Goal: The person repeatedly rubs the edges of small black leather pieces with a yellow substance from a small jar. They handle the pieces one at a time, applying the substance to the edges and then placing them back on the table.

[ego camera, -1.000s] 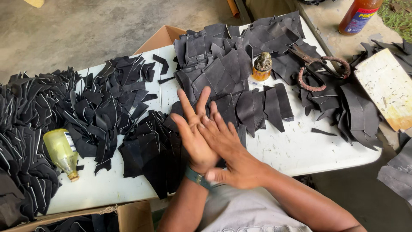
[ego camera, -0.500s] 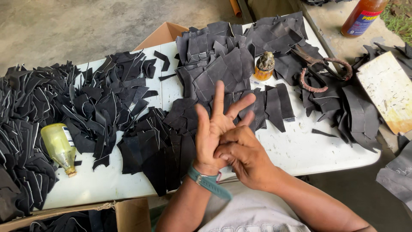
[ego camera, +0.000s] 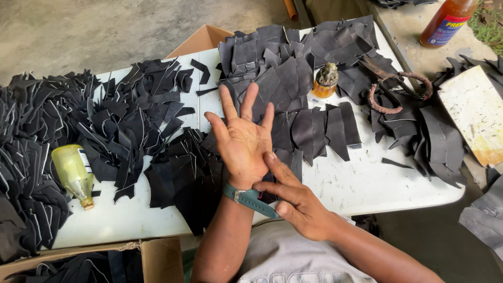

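Note:
My left hand (ego camera: 243, 141) is raised over the white table (ego camera: 361, 183), palm up, fingers spread, holding nothing. A teal watch strap (ego camera: 251, 199) circles its wrist. My right hand (ego camera: 293, 202) lies across that wrist, and its extended fingers touch the heel of the left palm. It holds nothing either. Under both hands lie black cut leather-like pieces (ego camera: 183, 173), with a row of flatter pieces (ego camera: 314, 131) just beyond the left fingertips.
Heaps of black pieces cover the table's left (ego camera: 47, 136) and far side (ego camera: 285, 68). A yellow plastic bottle (ego camera: 73, 175) lies at the left. A small amber jar (ego camera: 326, 81), rusty shears (ego camera: 393, 86), a white board (ego camera: 474, 112), an orange bottle (ego camera: 448, 23) and cardboard boxes (ego camera: 157, 257) are around.
My left hand has opened out flat with its palm up. My right hand has slid from the left palm down to the wrist.

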